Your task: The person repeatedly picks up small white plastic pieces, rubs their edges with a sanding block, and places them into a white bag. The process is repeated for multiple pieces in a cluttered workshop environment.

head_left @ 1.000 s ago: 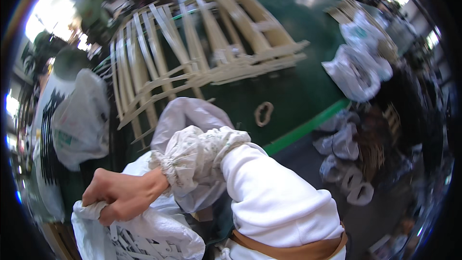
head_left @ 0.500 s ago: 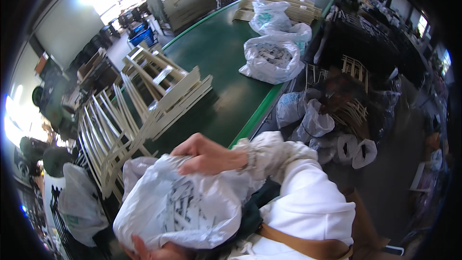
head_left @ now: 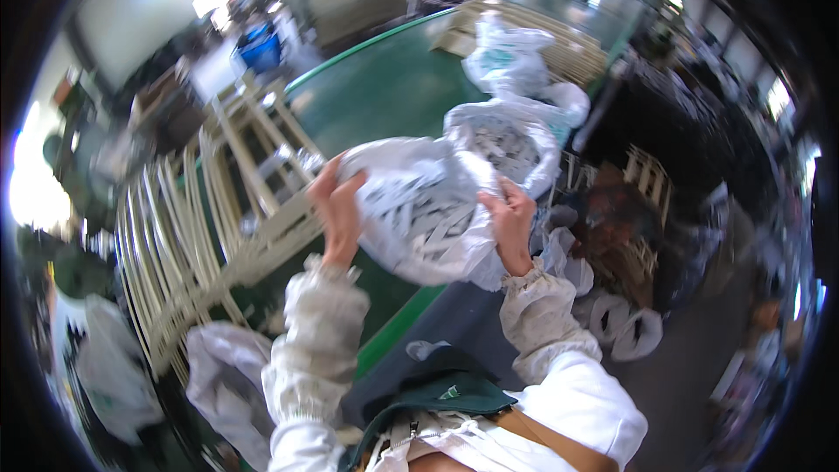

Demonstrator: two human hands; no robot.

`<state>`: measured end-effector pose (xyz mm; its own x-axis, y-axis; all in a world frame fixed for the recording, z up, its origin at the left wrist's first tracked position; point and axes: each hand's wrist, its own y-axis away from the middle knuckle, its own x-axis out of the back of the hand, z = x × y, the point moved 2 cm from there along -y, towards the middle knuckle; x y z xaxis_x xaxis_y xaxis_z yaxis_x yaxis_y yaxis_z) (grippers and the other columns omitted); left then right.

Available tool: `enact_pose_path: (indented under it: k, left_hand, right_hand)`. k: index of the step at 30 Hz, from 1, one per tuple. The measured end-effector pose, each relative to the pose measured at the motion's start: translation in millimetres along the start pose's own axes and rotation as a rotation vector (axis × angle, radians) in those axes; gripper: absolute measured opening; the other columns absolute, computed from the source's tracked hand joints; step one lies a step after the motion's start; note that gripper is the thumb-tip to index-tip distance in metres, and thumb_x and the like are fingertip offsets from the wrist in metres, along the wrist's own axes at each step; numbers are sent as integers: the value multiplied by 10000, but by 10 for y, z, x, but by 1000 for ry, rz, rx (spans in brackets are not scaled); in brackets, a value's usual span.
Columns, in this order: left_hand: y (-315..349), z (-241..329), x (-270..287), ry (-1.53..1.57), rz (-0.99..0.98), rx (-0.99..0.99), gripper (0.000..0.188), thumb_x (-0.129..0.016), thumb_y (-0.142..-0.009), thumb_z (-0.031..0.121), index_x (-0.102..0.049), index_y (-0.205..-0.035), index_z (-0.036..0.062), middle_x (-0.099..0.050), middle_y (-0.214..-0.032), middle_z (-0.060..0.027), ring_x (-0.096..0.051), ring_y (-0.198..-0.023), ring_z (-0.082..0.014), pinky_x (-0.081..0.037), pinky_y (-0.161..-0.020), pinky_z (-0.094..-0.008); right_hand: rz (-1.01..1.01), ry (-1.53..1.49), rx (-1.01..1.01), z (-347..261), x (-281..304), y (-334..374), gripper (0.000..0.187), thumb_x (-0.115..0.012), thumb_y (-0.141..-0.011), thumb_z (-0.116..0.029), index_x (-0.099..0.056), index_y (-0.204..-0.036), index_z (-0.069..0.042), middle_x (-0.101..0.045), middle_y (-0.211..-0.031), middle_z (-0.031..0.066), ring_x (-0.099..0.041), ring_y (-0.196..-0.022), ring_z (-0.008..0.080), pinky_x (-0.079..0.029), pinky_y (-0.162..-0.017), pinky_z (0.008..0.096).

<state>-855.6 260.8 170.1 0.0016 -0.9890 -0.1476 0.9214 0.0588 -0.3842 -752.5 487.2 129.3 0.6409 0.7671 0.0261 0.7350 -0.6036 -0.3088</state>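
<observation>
A white plastic bag [head_left: 393, 249] full of small pale strips [head_left: 437, 217] hangs between my two hands, its mouth spread wide. My left hand [head_left: 338, 210] grips the bag's left rim, and my right hand [head_left: 510, 218] pinches the right rim. Just beyond it, a second white bag [head_left: 546, 135] with similar pale pieces [head_left: 502, 149] stands on the green-edged belt table [head_left: 350, 96]. The held bag overlaps the near side of that one; whether they touch I cannot tell. Both arms reach forward in white gathered sleeves.
Cream slatted frames [head_left: 201, 218] stand in a row on the left. Flat cream frames [head_left: 559, 35] lie at the far end behind another white bag [head_left: 507, 57]. Bundled bags [head_left: 634, 332] and a wooden-looking rack [head_left: 647, 179] are on the right. An empty-looking bag [head_left: 229, 376] hangs at lower left.
The bag has moved from near my body up and forward to the right, over the belt table. My left hand has shifted from under it to its left rim; my right hand holds the right rim.
</observation>
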Motion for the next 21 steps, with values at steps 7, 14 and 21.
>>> enact_pose_path:
  k: [7, 14, 21]
  left_hand:
    - [742, -1334, 203, -554, -51, 37, 503, -663, -741, 46, -516, -1218, -15, -549, -1142, -179, -521, -1080, -367, -416, -951, -429]
    - [2330, -566, 1300, -738, 170, 46, 400, -679, -702, 43, -601, -1094, 36, -537, -1191, -152, -476, -1183, -330, -366, -998, -430]
    - [4106, 160, 3595, -1538, 1509, 471, 770, -719, -804, 288, -316, -1373, -40, -321, -1413, -221, -321, -1308, -352, -238, -1076, -423]
  right_hand:
    - [27, 301, 50, 1426, 75, -168, 391, -717, -744, -134, -591, -1047, 80, -644, -894, 154, -578, -765, 230, -464, -728, 346]
    - [-413, 1660, 389, 411, -679, -73, 444, -647, -825, -399, -587, -1097, -53, -654, -941, 173, -633, -896, 365, -480, -746, 493]
    - [-1260, 285, 901, -145, -2330, 2279, 679, -763, -649, -152, -514, -1278, -92, -504, -1319, 115, -450, -1239, 285, -337, -1041, 425]
